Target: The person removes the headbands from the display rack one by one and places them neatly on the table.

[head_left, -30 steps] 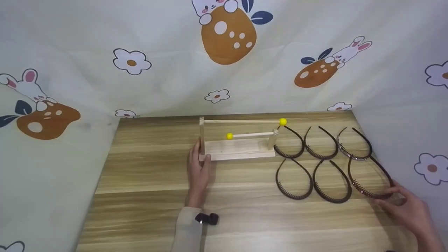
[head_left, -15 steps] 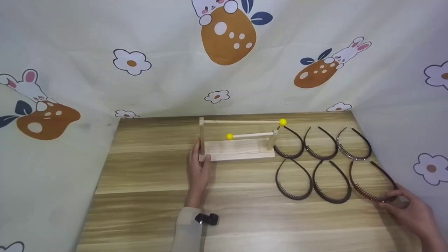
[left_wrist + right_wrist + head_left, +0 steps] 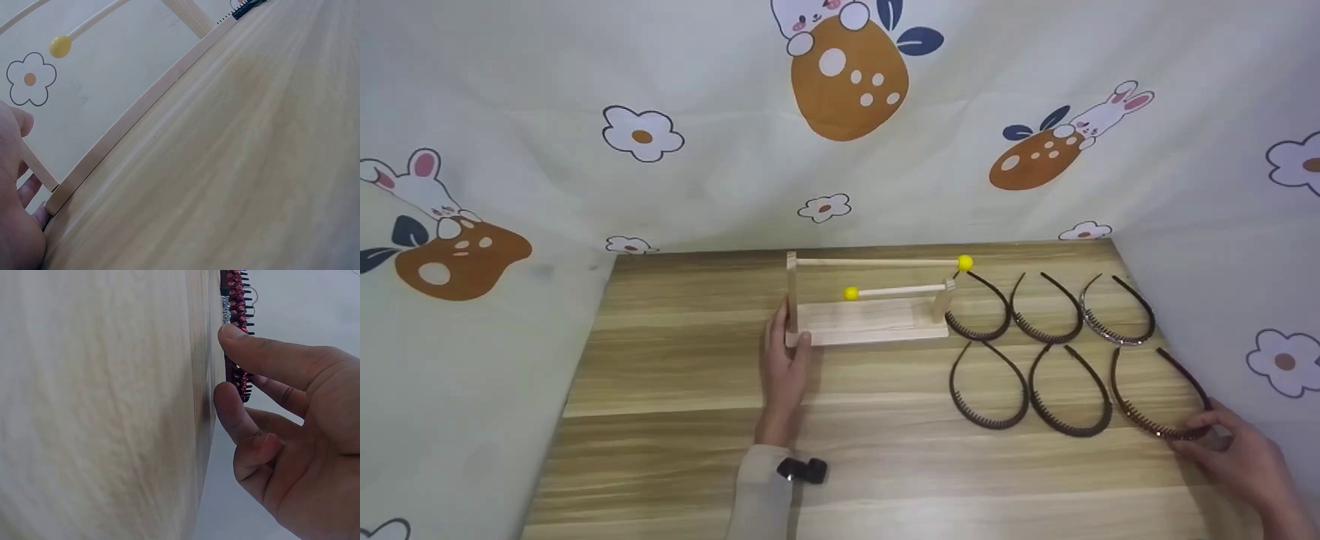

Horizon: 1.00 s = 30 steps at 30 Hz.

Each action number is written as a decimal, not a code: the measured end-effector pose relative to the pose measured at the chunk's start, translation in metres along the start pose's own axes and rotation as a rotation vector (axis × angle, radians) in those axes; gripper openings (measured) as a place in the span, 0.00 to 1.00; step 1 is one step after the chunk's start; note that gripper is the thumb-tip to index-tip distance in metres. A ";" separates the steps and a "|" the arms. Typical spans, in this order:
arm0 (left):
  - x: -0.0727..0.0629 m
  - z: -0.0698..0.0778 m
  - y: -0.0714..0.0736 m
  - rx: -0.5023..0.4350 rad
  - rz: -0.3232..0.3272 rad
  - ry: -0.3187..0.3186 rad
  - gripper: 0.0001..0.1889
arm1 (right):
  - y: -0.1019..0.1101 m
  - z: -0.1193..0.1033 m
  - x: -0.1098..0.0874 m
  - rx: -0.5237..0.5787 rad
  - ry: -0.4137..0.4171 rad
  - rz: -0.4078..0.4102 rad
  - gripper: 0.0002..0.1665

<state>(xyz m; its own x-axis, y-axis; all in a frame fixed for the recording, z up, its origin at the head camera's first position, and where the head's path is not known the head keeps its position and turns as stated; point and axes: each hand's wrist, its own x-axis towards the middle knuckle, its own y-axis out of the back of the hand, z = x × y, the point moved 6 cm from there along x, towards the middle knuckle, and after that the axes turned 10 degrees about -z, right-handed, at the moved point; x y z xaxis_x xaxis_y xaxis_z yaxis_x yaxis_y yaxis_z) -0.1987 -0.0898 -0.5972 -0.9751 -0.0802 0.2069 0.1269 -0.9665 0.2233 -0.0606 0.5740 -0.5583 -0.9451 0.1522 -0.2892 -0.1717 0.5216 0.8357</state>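
My left hand grips the left end of a pale wooden rack, thumb at the front edge of its base, the other fingers behind the upright. Two rods on the rack end in yellow balls, the upper one pointing right and the lower one pointing left. At the right, my right hand pinches the toothed band of a dark headband between thumb and fingers. Red beads cover this headband in the right wrist view. It lies at the front right of two rows of headbands.
Several other dark toothed headbands lie right of the rack, among them a front-row headband and a silver-studded headband at the back. Printed cloth walls border the wood-grain table at the back and sides.
My right hand has drawn the red-beaded headband slightly right and toward me, so a gap now shows between it and the silver-studded one. The left hand and rack stay in place.
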 end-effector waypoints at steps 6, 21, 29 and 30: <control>-0.001 0.000 0.001 0.016 0.011 0.011 0.34 | -0.004 0.000 -0.002 0.013 0.015 -0.002 0.25; -0.001 -0.001 0.000 0.018 0.004 0.033 0.34 | -0.008 -0.001 -0.005 0.021 0.025 -0.012 0.22; 0.000 0.001 -0.001 -0.021 -0.005 -0.008 0.34 | -0.006 -0.004 -0.002 -0.008 0.057 0.014 0.23; 0.000 0.001 -0.001 -0.024 -0.003 -0.009 0.34 | -0.006 -0.005 -0.002 -0.007 0.061 0.018 0.24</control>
<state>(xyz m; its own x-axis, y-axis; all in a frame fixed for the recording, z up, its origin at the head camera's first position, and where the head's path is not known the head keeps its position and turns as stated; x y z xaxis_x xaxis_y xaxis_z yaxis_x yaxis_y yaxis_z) -0.1991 -0.0891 -0.5963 -0.9738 -0.0753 0.2145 0.1194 -0.9723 0.2009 -0.0594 0.5664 -0.5609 -0.9632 0.1093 -0.2454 -0.1568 0.5130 0.8439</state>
